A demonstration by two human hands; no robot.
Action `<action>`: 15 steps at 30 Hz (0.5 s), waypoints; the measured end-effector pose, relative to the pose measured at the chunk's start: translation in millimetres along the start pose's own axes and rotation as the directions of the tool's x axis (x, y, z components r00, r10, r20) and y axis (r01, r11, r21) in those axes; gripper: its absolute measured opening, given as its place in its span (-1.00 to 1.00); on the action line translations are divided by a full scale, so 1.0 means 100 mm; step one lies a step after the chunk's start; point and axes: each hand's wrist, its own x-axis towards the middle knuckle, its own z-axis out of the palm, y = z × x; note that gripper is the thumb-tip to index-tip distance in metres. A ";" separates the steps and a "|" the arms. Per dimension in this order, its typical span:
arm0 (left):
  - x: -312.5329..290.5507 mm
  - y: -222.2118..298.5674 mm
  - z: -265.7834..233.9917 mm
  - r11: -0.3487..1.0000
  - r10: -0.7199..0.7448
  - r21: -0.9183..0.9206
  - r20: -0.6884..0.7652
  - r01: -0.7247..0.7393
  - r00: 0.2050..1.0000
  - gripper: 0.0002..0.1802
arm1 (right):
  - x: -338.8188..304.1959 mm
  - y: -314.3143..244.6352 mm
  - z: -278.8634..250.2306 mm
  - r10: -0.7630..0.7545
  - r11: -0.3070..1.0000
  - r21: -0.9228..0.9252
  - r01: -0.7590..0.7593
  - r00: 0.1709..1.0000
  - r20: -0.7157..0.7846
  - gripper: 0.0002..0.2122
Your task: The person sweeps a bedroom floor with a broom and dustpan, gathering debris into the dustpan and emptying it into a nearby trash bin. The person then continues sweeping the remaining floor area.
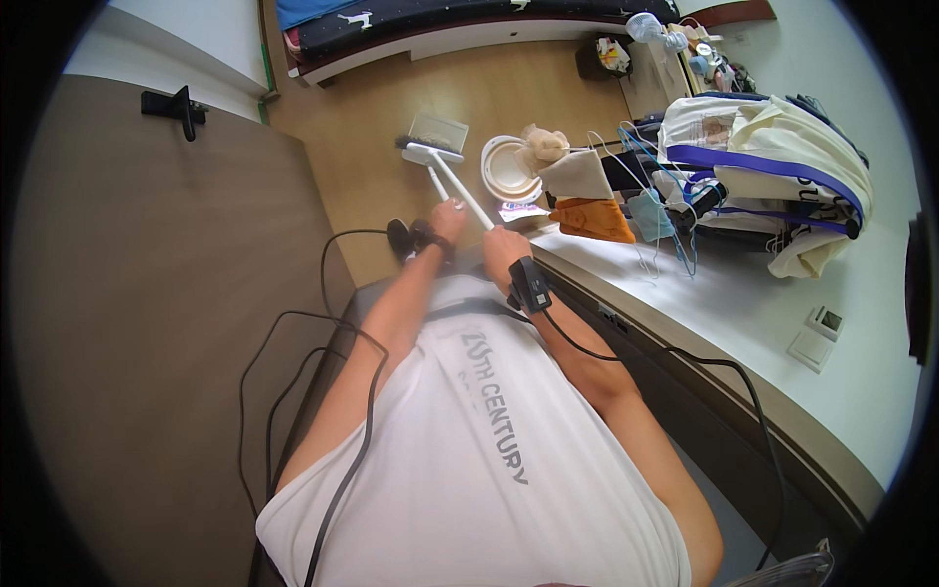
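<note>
My right hand (504, 249) is closed round the long white handle of a broom (460, 186). The broom's white head with dark bristles lies across the front of a pale, see-through dustpan (440, 128) on the wooden floor. Just left of it, my left hand (450, 221) grips a second white handle, which runs under the broom head toward the dustpan; where it joins is hidden. Both forearms reach forward, with black bands on the wrists.
A brown door (166, 293) fills the left side. Right of the dustpan stand a white bucket (506, 168) and a wall rack with hangers and bags (763, 147). A black bin (604, 59) and a bed (440, 34) are farther off. Black cables (372, 391) hang beside my arms.
</note>
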 end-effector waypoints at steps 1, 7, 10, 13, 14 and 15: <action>-0.01 -0.08 0.02 1.000 -0.005 0.020 0.023 0.005 1.000 -0.63 | 0.01 -0.02 0.01 -0.002 0.999 0.038 0.002 1.000 0.002 -0.73; -0.05 -0.44 0.15 0.990 -0.109 0.103 0.147 0.094 0.983 -0.63 | 0.02 -0.04 0.06 -0.009 0.992 0.126 -0.004 0.994 0.106 -0.88; -0.04 -0.53 0.21 0.994 -0.076 0.086 0.119 0.066 0.990 -0.63 | 0.02 -0.05 0.11 0.012 0.996 0.084 -0.027 0.984 0.175 -0.87; -0.04 -0.56 0.29 0.997 -0.043 0.073 0.119 0.035 0.992 -0.65 | 0.03 -0.05 0.14 0.023 0.996 0.081 -0.041 0.978 0.207 -0.88; -0.05 -0.57 0.31 0.997 -0.033 0.075 0.114 0.025 0.993 -0.66 | 0.04 -0.05 0.15 0.032 0.998 0.045 -0.042 0.980 0.198 -0.87; -0.06 -0.57 0.33 0.997 -0.027 0.073 0.129 0.017 0.991 -0.67 | 0.05 -0.04 0.14 0.039 0.999 0.012 -0.042 0.977 0.212 -0.85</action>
